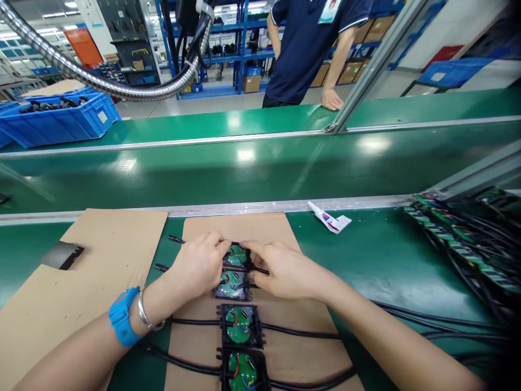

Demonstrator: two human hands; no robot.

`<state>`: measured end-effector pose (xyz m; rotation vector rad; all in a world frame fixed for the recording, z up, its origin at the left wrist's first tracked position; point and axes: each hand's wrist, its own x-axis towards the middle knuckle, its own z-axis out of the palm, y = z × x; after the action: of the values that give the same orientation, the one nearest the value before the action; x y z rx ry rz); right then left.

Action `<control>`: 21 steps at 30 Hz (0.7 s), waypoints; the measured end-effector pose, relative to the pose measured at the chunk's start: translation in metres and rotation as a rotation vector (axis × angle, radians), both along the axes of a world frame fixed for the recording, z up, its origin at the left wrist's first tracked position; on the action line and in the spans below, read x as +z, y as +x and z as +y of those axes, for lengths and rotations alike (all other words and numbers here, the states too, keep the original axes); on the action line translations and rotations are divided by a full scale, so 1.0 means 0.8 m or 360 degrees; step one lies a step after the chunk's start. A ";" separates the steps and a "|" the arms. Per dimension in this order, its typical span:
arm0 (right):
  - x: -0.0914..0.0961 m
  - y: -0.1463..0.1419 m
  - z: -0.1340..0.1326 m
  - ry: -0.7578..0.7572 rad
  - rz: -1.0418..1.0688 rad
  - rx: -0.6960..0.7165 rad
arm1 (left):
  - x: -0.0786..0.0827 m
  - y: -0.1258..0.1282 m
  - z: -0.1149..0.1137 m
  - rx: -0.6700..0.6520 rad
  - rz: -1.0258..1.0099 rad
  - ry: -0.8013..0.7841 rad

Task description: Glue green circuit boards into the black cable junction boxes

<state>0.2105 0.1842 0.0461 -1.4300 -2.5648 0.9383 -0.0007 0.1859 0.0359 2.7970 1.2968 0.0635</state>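
Several black plastic housings, each with a round green circuit board and red and blue wires inside, lie in a column on a cardboard sheet (301, 315). The farthest housing (236, 255) is between my two hands. My left hand (199, 263), bent at the fingers, grips its left edge. On the other side my right hand (285, 269) pinches its right edge, near a black cable. Close below sits a second housing (233, 284), partly behind my fingers. Nearer to me are a third housing (241, 326) and a fourth one (244, 370), with cables running out both sides.
A white tube (329, 218) lies beyond the right hand. Circuit boards with black cables (468, 244) are heaped at right. Another cardboard sheet (118, 255) bears a dark plate (62, 255). Across the green conveyor (244, 168), a person (305, 54) stands; a blue bin (65, 119) is at left.
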 end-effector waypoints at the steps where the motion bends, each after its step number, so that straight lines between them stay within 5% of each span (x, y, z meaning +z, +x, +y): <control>1: 0.001 0.001 -0.001 -0.0002 -0.0007 -0.0051 | -0.001 0.000 0.004 -0.0084 -0.0096 -0.0029; 5: 0.001 -0.002 -0.007 0.0031 -0.0160 -0.0189 | -0.017 -0.002 0.017 -0.0419 -0.0286 -0.0183; 11: -0.004 -0.006 -0.007 0.0063 -0.0218 -0.0160 | -0.040 -0.006 0.018 -0.0419 -0.0373 -0.0192; 21: -0.019 -0.013 -0.006 0.0290 -0.0132 -0.0203 | -0.043 0.001 0.014 -0.0412 -0.0356 -0.0185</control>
<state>0.1998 0.1790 0.0306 -1.5873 -2.5033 0.6232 -0.0002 0.1969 0.0011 2.7364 0.8566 0.2701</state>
